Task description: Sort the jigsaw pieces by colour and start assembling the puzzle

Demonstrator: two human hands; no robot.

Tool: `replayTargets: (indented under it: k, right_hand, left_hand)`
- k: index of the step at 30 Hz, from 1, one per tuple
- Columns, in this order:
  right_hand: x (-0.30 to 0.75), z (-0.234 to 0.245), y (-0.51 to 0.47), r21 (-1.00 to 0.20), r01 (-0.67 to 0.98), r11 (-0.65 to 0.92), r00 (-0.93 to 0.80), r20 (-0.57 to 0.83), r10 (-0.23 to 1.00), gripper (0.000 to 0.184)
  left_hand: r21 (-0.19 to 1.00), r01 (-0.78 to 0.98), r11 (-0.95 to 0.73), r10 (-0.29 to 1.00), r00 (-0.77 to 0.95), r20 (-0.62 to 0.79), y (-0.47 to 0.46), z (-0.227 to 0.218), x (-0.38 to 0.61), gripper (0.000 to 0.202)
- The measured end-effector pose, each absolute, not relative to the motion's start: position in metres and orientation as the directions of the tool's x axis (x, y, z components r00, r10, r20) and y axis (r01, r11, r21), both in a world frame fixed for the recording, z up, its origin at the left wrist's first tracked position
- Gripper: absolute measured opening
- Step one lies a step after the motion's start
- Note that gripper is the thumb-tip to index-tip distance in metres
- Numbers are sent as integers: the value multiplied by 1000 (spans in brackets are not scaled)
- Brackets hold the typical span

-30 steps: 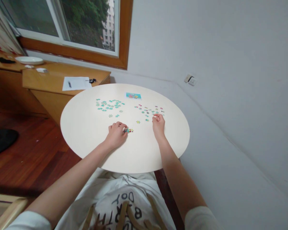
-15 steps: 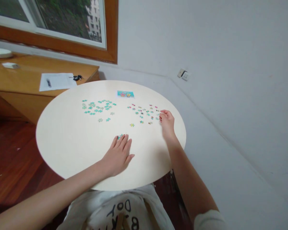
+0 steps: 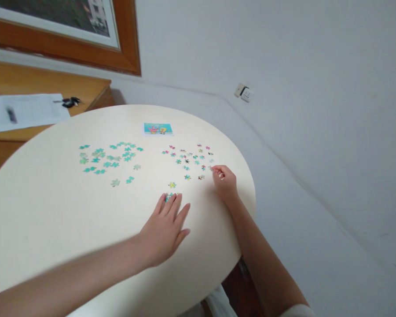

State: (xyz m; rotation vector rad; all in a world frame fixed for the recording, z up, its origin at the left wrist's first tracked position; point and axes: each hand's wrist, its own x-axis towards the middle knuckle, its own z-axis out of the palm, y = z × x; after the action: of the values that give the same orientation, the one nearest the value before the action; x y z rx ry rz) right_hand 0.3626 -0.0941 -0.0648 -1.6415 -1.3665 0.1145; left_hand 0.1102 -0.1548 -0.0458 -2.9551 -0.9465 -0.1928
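Observation:
My left hand [image 3: 167, 231] lies flat on the table with its fingers spread. Its fingertips rest on a small group of puzzle pieces [image 3: 168, 197], which they partly cover. A yellowish puzzle piece [image 3: 172, 185] lies just beyond them. At the right edge of a scattered group of multicoloured pieces [image 3: 187, 161], my right hand [image 3: 225, 182] has thumb and forefinger pinched on a small pale puzzle piece [image 3: 210, 168]. The other fingers of that hand are curled in.
Several teal and pale green pieces [image 3: 111, 158] are spread on the left of the round white table [image 3: 69, 211]. A card with a cartoon picture [image 3: 158, 129] lies at the back. A wooden desk [image 3: 89, 92] bears paper [image 3: 33, 110] and dark keys [image 3: 71, 102]. The wall stands to the right.
The view has come closer and shifted, so the table looks larger. My right hand has come nearer to me, at the right edge of the coloured pieces. My left hand stays on its pieces.

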Motion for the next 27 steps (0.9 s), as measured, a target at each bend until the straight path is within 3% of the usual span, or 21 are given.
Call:
replayTargets:
  k: [9, 15, 27]
  right_hand:
    - [358, -60, -101, -701, 713, 17, 397, 424, 814, 22]
    - [355, -62, -96, -676, 736, 41, 381, 463, 800, 18]
    - [342, -56, -98, -571, 806, 155, 239, 554, 798, 15]
  left_hand:
    - [-35, 501, -865, 477, 841, 257, -149, -46, 114, 51]
    - [75, 517, -852, 508, 786, 351, -151, -58, 108, 46]
    - [101, 512, -853, 521, 822, 231, -156, -60, 103, 52]
